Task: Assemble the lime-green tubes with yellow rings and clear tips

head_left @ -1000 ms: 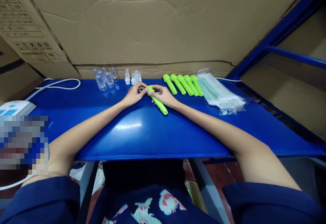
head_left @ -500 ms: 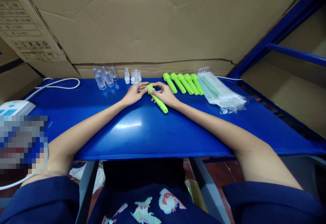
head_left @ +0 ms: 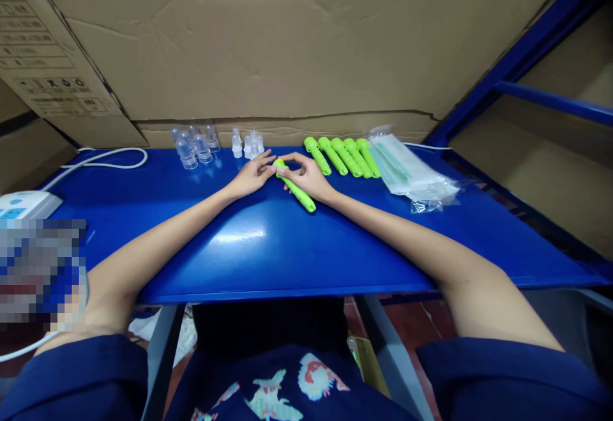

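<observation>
A lime-green flashlight-shaped tube (head_left: pixel 302 198) is held between my two hands over the table, its wide head toward the back and its narrow end slanting down to the front right. My right hand (head_left: pixel 310 178) is closed around it just below the head, thumb on top. From the other side, my left hand (head_left: pixel 253 175) pinches the head with thumb and fingertips. The fingers partly cover the head. Several similar green tubes (head_left: pixel 345 156) lie in a slanted row behind my right hand. Small clear caps with white bases (head_left: pixel 237 144) stand behind my left hand.
Larger clear plastic cups (head_left: pixel 186 154) stand at the back left. A plastic-wrapped packet (head_left: pixel 416 175) lies right of the green tubes. A white power strip (head_left: pixel 29 206) with its cable sits at the left edge. Cardboard (head_left: pixel 297 44) walls the table's back.
Both hands stay on the green tube with only slight finger movement at its head. The yellow-orange spot at the head shows less now. The whole view has shifted a little.
</observation>
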The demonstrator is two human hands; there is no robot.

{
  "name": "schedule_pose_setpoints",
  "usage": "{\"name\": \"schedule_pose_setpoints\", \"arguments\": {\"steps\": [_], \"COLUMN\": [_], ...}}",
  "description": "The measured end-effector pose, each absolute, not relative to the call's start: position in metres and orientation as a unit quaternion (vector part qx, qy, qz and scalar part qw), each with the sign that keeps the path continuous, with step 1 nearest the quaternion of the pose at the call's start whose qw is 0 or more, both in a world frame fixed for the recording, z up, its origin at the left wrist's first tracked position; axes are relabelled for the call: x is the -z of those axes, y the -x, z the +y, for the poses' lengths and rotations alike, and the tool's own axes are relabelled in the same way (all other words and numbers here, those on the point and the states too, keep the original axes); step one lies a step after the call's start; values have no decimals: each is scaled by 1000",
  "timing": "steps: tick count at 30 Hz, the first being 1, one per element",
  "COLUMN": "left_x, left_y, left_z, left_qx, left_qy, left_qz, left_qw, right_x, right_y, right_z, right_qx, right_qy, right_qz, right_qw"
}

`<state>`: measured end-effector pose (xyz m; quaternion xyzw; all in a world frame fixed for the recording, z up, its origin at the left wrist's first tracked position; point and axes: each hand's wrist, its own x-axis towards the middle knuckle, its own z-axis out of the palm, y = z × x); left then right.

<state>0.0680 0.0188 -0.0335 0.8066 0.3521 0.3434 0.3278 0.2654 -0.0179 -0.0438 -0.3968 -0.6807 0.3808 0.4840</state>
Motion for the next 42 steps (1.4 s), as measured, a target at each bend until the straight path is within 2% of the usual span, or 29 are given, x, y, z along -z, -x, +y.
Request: {"name": "schedule_pose_setpoints", "arguments": {"steps": [8, 15, 22, 25, 42], "left_x": [38, 38, 38, 36, 24], "left_y": [-70, -67, -69, -70, -72], "left_z": [19, 19, 19, 18, 0], "left_qx": [-384, -392, -433, -446, -471], "left_qy": [-788, -786, -710, -686, -731], "left_qz": [296, 358, 339, 350, 398], "left_qw": [380, 315, 440, 456, 291], "right_x": [42, 42, 43, 42, 39], "right_y": [-265, -263, -264, -263, -262], "right_z": [-21, -21, -21, -22, -26], "right_qx": [-393, -390, -371, -370, -357], "right_qy": [389, 401, 401, 403, 417], "right_qz": [-676, -670, -681, -682, -674], "right_qw": [487, 488, 487, 486, 495]}}
